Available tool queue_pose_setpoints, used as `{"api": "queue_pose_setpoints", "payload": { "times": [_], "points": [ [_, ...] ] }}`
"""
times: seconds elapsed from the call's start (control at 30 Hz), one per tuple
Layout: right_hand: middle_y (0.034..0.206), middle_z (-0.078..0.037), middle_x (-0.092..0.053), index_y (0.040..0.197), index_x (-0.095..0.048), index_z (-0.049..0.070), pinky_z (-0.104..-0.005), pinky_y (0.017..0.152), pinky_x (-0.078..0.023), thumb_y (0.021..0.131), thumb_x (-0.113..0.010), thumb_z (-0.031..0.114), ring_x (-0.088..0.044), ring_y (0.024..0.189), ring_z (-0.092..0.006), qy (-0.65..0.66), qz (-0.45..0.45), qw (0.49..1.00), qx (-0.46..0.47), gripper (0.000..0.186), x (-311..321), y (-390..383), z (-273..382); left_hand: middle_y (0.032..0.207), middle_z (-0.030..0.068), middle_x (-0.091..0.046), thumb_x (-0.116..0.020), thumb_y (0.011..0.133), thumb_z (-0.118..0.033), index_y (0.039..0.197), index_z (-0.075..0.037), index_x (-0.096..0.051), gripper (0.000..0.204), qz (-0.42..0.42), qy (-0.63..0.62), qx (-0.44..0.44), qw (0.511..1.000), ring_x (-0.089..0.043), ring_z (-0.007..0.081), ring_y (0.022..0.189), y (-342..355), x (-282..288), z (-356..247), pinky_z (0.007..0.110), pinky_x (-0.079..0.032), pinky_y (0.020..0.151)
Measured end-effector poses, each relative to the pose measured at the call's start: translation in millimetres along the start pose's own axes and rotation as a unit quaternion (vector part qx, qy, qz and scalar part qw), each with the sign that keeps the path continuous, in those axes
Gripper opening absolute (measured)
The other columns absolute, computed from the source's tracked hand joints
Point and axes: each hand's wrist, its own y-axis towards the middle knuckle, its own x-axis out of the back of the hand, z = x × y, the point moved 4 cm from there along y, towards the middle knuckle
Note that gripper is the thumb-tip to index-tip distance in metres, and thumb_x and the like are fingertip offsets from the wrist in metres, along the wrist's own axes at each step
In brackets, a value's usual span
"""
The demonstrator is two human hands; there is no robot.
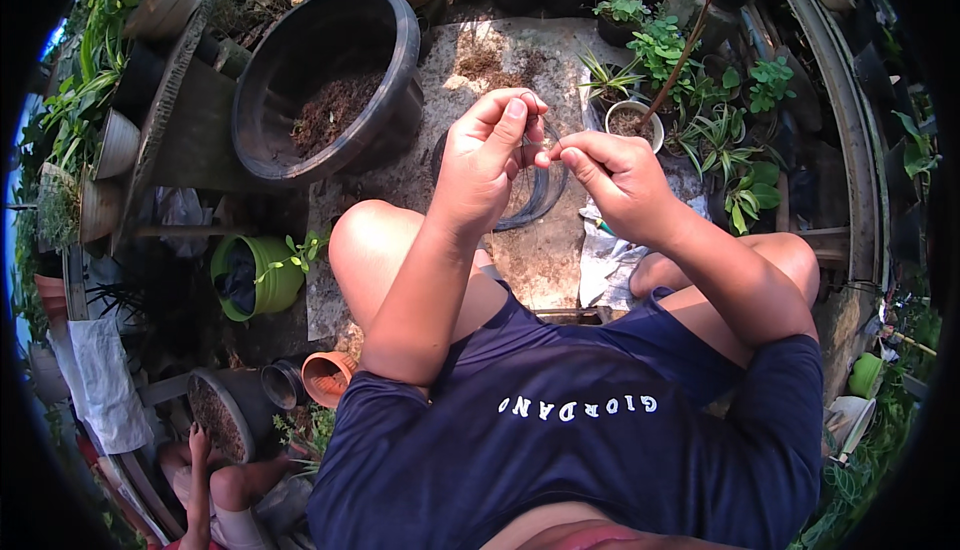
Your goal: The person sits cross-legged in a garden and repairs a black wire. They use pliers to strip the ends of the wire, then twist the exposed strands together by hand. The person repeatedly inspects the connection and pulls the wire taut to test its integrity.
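Note:
My left hand [476,162] is raised in front of me, its thumb and fingers closed on a thin dark wire [530,99] that bends in a small loop above the fingertips. Close beside it, my right hand [618,178] pinches the wire between thumb and forefinger; the fingertips of both hands nearly meet. Beneath and behind the hands shows a coil of dark wire [540,198], partly hidden by the left hand. Whether the coil hangs from the fingers or lies on the ground, I cannot tell.
A large black pot [400,70] with some soil stands at the far left. Nearer on that side are a lime-green pot [275,275] and an orange pot [330,375]. Potted plants [720,145] crowd the right. At lower left another person's arm [198,490] shows by a soil-filled pot.

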Motion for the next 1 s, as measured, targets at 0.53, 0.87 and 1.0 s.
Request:
{"api": "queue_pose_setpoints", "payload": {
  "times": [0.53, 0.87, 1.0],
  "points": [
    [0.082, -0.001, -0.064, 0.098, -0.070, 0.000, -0.0252, 0.071, -0.044, 0.099, -0.059, 0.021, -0.055, 0.077, -0.0068, 0.122, 0.072, 0.984, -0.107, 0.024, 5, 1, -7, 0.103, 0.0053, -0.055, -0.057, 0.099, -0.028, 0.097, -0.006, -0.060, 0.022, 0.147, -0.142, -0.028, 0.978, -0.057, 0.0153, 0.091, -10, -3, -6, 0.034, -0.051, 0.083],
    [0.074, 0.007, -0.053, 0.092, -0.067, 0.006, -0.0223, 0.066, -0.038, 0.102, -0.055, 0.030, -0.044, 0.072, -0.0029, 0.248, 0.062, 0.943, -0.212, 0.029, -29, -4, -40, 0.089, 0.0028, -0.054, -0.051, 0.103, -0.028, 0.100, -0.009, -0.053, 0.019, 0.009, -0.133, -0.070, 0.989, -0.057, 0.0143, 0.088, 6, 7, 11, 0.032, -0.051, 0.084],
    [0.073, 0.007, -0.050, 0.093, -0.065, 0.006, -0.0227, 0.065, -0.038, 0.103, -0.053, 0.029, -0.044, 0.071, -0.0038, 0.277, 0.062, 0.933, -0.221, 0.028, -41, 0, -44, 0.076, 0.0029, -0.050, -0.045, 0.106, -0.028, 0.100, -0.011, -0.048, 0.019, -0.049, -0.079, -0.157, 0.983, -0.050, 0.0109, 0.067, 13, 4, 13, 0.025, -0.048, 0.064]
  ]
}}
